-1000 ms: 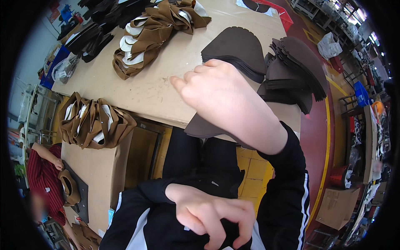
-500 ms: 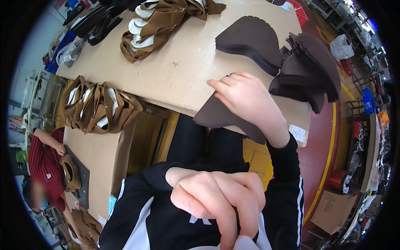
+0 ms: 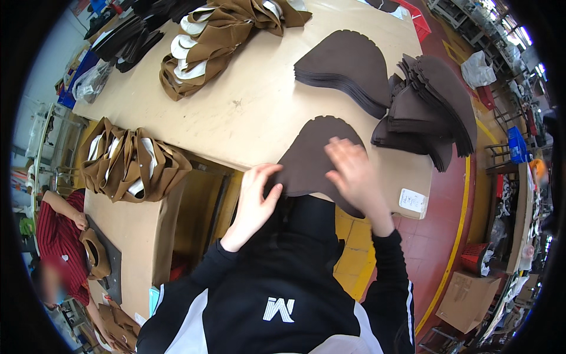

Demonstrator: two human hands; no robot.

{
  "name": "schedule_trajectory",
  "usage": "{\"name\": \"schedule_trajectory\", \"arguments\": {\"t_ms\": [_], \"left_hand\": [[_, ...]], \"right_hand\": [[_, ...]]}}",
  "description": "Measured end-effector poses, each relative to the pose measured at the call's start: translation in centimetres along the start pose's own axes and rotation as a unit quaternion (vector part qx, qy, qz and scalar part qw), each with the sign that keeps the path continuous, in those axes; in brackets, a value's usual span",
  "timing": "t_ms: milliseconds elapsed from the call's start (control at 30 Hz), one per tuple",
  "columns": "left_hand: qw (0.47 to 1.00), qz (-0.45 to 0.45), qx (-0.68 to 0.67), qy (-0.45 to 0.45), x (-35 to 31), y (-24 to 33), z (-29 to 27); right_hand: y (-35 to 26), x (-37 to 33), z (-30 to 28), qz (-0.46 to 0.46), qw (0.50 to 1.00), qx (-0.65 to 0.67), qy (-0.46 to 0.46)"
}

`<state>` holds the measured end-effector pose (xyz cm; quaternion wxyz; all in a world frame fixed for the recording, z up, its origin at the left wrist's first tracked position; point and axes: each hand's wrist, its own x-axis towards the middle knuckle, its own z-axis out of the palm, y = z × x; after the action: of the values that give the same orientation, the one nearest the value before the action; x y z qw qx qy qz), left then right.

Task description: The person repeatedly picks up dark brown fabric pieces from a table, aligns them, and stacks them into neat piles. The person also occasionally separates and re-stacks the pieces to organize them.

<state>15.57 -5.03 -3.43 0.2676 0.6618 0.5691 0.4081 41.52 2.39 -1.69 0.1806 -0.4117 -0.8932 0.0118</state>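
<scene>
Brown, dome-shaped piece (image 3: 312, 154) lies over the tabletop's (image 3: 224, 133) near edge, rounded end pointing away. At its left corner, the left hand (image 3: 254, 197) has its grip parted, contact unclear; nearer its middle, the right hand (image 3: 355, 177) reaches over, fingers extended, grasping nothing.

Left grip (image 3: 254, 199) holds thumb (image 3: 273, 195) apart from fingers (image 3: 265, 170); right grip (image 3: 357, 178) blurred, palm down.
</scene>
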Motion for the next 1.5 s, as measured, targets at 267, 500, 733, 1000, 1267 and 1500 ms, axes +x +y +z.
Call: {"name": "schedule_trajectory", "arguments": {"t_ms": [267, 500, 733, 1000, 1267, 1500], "left_hand": [[0.991, -0.037, 0.115, 0.055, -0.3, -2.5, 2.2], [0.998, -0.054, 0.008, 0.038, 0.0, -1.6, 2.3], [0.961, -0.190, -0.199, 0.012, 1.1, -2.1, 1.3], [0.950, -0.187, -0.157, 0.194, 5.4, -9.1, -8.7], [0.991, -0.105, 0.015, 0.080, 1.3, -4.9, -4.2], [0.996, -0.057, 0.048, 0.046, -1.2, -1.9, 1.7]], "right_hand": [[0.0, 3.4, 3.9, -0.021, 0.996, -0.028, -0.077], [7.8, 4.1, 5.4, 0.169, 0.957, 0.236, -0.007], [6.2, 1.4, 4.9, 0.268, 0.918, 0.263, 0.126], [2.5, -1.6, -1.1, 0.233, 0.941, 0.202, 0.143], [-2.7, 1.5, 3.3, -0.084, 0.991, 0.034, -0.096], [8.8, 3.9, 5.1, 0.143, 0.978, 0.130, -0.083]]}}
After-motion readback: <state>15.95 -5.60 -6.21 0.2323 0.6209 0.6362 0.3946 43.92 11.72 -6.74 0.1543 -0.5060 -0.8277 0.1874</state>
